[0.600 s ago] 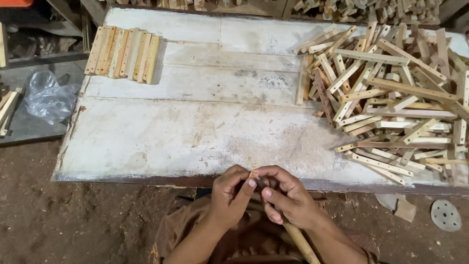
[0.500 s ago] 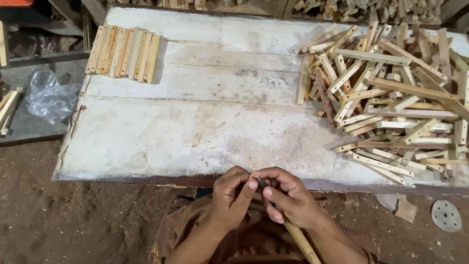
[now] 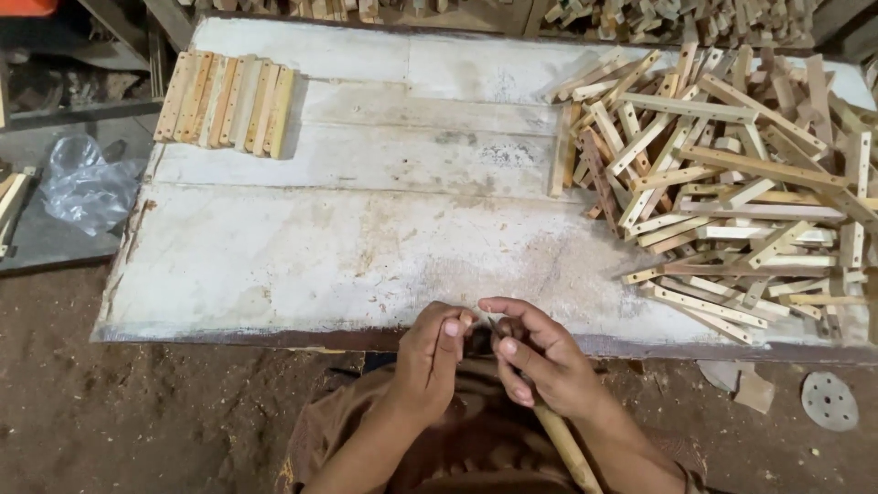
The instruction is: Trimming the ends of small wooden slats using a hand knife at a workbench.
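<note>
A wooden stick (image 3: 565,448) slants down from the right hand (image 3: 540,366) toward the person's lap, just below the near edge of the surface (image 3: 320,247). The right hand's grip is clenched around its upper end. The left hand (image 3: 434,352) meets it fingertip to fingertip, pinching something too small to make out. On the whitish surface, a loose heap of drilled wooden slats (image 3: 722,174) lies to the right, and a neat row of slats (image 3: 224,101) lies at the far left corner. A crumpled plastic bag (image 3: 82,183) sits off to the left.
</note>
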